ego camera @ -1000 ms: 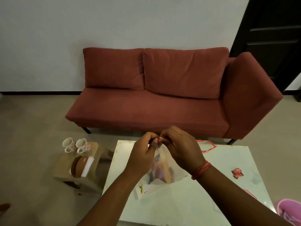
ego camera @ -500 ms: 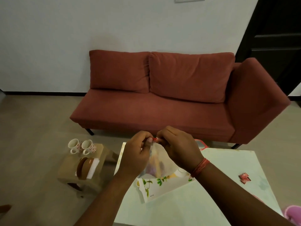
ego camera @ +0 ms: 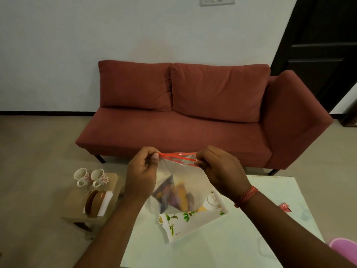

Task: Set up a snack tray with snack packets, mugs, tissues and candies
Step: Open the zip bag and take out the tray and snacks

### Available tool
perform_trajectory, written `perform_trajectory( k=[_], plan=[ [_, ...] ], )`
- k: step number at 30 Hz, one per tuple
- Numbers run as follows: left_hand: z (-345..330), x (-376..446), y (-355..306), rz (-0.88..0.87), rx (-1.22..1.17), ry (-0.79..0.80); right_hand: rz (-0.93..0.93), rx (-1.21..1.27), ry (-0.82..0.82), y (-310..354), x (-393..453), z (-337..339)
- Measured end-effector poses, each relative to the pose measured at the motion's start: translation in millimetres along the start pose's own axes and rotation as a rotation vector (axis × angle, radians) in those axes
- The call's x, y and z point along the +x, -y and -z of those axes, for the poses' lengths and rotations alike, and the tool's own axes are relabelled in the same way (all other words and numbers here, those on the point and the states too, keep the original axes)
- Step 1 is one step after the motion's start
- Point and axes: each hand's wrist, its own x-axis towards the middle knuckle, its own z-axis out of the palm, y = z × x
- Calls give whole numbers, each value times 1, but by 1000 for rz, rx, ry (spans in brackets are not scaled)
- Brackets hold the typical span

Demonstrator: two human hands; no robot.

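Observation:
I hold a clear zip bag point(ego camera: 179, 182) with a red seal above the white table point(ego camera: 222, 242); colourful snack packets show blurred inside it. My left hand point(ego camera: 142, 176) pinches the seal's left end and my right hand point(ego camera: 220, 171) pinches its right end, and the mouth gapes between them. Under the bag lies a white tray point(ego camera: 177, 227) with a leaf print. Two floral mugs point(ego camera: 90, 176) stand on a low wooden stool point(ego camera: 75, 207) to the left, beside a brown tissue holder point(ego camera: 93, 203) with white tissues. Small red candies point(ego camera: 285, 206) lie on the table at the right.
A red sofa point(ego camera: 193, 122) stands against the wall beyond the table. A dark door point(ego camera: 324, 55) is at the far right. A pink container point(ego camera: 343, 248) shows at the bottom right edge. Beige floor surrounds the stool.
My hands have drawn apart, pulling the bag's red seal open. The view has tilted up a little, and the tray under the bag has come into sight.

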Motion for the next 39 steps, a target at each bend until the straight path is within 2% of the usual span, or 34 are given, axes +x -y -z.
perform_trajectory(
  k=[4,13,24,31,39],
  plan=[
    [7,8,8,51,-40,-57,-25,-30,3,-11,-4,6],
    [14,14,16,25,-54,-163,-2,-86,-16,-31,-9,11],
    [21,18,16,122,-124,-247,-42,-161,-15,-61,-12,32],
    [12,16,6,126,-142,-233,-90,-51,-43,-63,-16,29],
    [0,13,-9,82,-134,-160,-15,48,-5,-43,-13,31]
  ],
)
